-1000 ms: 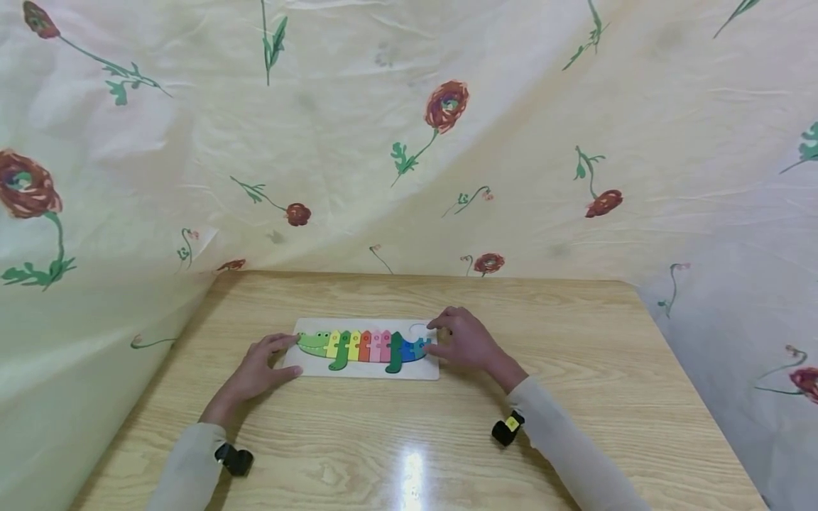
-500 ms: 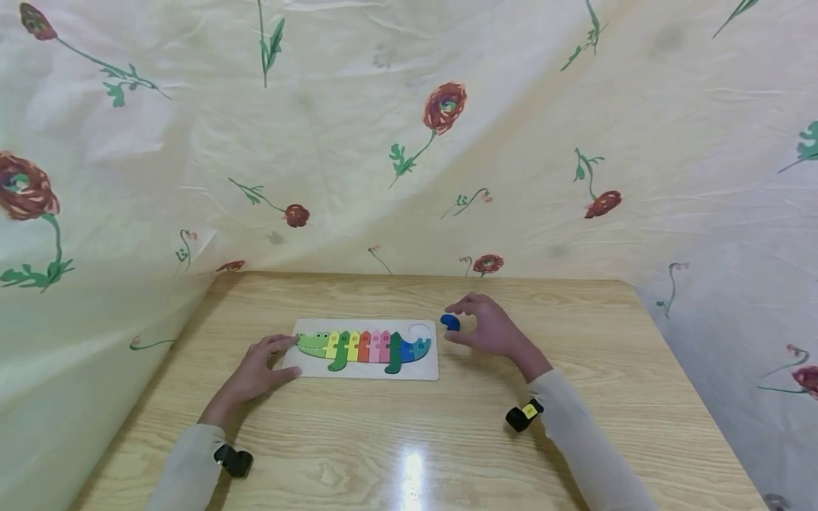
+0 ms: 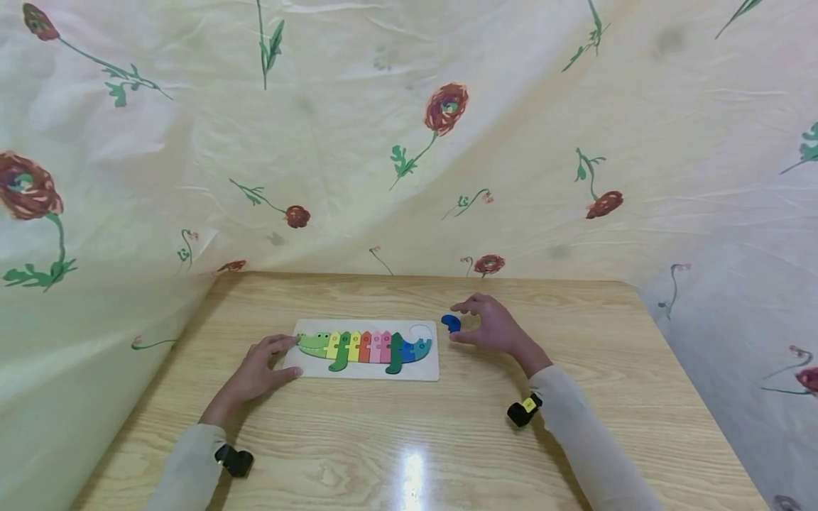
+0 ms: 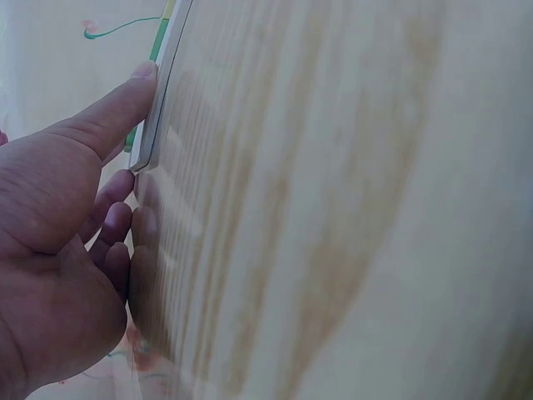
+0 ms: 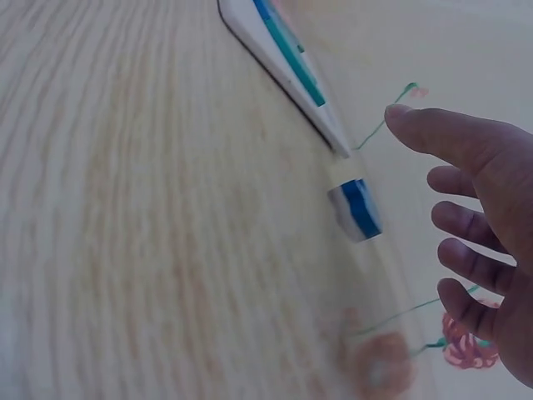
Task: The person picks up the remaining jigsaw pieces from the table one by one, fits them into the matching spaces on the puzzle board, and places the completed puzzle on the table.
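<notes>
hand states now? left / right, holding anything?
Left hand: open, fingers resting on the puzzle board at its left end.
Right hand: open, holding nothing; the blue piece lies on the table just beside its fingertips.

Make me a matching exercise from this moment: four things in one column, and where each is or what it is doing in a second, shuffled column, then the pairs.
1. blue curved wooden puzzle piece
2. left hand
3. right hand
4. white wooden crocodile puzzle board

A. fingers rest on the board's left end
B. lies flat on the wooden table, one recess bare
C. open, close beside the blue piece
D. on the table, off the board's right end

Pairs: 1-D, 2-A, 3-C, 4-B
</notes>
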A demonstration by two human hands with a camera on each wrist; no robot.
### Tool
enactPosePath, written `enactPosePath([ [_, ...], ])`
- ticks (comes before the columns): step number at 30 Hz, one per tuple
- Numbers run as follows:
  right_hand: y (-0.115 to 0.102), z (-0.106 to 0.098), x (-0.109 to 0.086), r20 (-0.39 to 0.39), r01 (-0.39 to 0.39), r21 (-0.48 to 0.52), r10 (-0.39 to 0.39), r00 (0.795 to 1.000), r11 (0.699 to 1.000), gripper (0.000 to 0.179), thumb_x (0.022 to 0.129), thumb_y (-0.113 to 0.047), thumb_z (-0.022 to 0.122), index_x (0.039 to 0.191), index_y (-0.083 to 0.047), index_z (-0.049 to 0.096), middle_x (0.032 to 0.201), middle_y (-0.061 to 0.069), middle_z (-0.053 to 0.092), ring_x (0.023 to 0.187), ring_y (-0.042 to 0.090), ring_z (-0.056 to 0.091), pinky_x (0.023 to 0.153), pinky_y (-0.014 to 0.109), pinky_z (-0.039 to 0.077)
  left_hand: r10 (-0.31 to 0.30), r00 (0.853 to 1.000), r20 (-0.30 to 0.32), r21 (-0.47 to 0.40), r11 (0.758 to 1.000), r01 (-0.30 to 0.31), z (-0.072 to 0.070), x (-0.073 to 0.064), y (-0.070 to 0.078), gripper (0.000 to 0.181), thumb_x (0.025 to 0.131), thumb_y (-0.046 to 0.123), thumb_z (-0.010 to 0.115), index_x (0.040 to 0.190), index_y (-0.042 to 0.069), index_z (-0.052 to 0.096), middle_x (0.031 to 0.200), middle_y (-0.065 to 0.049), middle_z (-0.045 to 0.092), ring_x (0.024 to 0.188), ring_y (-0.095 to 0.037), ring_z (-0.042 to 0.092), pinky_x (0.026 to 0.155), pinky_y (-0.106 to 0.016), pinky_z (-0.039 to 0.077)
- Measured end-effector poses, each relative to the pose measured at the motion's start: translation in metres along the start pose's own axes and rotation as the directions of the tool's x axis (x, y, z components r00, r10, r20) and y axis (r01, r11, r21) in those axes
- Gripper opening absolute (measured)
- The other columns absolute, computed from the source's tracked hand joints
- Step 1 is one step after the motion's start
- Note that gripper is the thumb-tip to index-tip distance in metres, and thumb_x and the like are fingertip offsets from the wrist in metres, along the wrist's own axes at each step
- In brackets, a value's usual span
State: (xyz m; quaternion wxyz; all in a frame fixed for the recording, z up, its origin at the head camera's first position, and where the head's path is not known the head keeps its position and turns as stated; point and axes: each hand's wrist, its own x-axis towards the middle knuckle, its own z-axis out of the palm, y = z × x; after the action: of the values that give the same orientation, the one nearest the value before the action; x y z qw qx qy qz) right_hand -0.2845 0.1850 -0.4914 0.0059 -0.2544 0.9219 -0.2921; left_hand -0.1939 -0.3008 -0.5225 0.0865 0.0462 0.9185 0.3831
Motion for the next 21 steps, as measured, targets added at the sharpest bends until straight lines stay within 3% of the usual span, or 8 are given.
enactPosePath([
  [8, 0.011, 0.010, 0.003, -0.018, 0.017, -0.045, -0.018, 1.000, 0.999, 0.056, 0.081, -0.039, 0.087, 0.126, -0.008, 0.072, 0.106, 0.008, 0.067, 0.097, 0.024, 0.061, 0.081, 0.041, 0.051, 0.012, 1.000, -0.006, 0.002, 1.000, -0.012, -0.001, 0.000, -0.003, 0.072, 0.090, 0.034, 0.080, 0.152, 0.012, 0.050, 0.157, -0.021, 0.038, 0.140, -0.046, 0.029, 0.110, -0.071, 0.029],
  [21, 0.019, 0.017, 0.006, 0.000, -0.018, -0.009, 0.018, 1.000, 1.000, 0.054, 0.082, -0.037, 0.086, 0.123, -0.005, 0.073, 0.103, 0.007, 0.067, 0.090, 0.021, 0.058, 0.079, 0.040, 0.051, -0.001, 1.000, 0.005, -0.006, 1.000, 0.001, -0.001, 0.000, -0.001, 0.072, 0.090, 0.033, 0.079, 0.152, 0.013, 0.049, 0.158, -0.021, 0.036, 0.141, -0.046, 0.027, 0.111, -0.072, 0.027],
])
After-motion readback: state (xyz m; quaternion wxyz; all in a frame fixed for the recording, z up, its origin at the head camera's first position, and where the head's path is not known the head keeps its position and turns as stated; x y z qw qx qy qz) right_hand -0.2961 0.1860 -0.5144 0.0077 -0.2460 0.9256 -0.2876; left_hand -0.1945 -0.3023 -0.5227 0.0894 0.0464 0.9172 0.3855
